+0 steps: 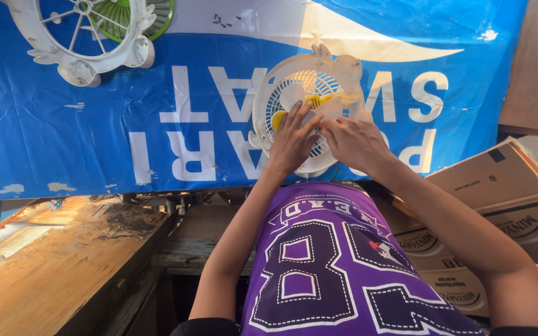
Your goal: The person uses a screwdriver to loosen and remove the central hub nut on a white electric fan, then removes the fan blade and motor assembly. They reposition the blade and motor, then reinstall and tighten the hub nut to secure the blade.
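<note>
A large blue banner [94, 124] with white lettering and a white swoosh covers the work surface, serving as the landmark. Just off its lower right corner sit brown cardboard boxes [505, 205] (rectangular, stacked against one another, with dark printing and a dark strip of tape on the top one). Further boxes continue below them, away from the banner's edge.

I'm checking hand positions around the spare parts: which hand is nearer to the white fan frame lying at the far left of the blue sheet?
Left. The left hand rests on the small white fan, on the side toward the white fan frame; the right hand lies farther right.
</note>
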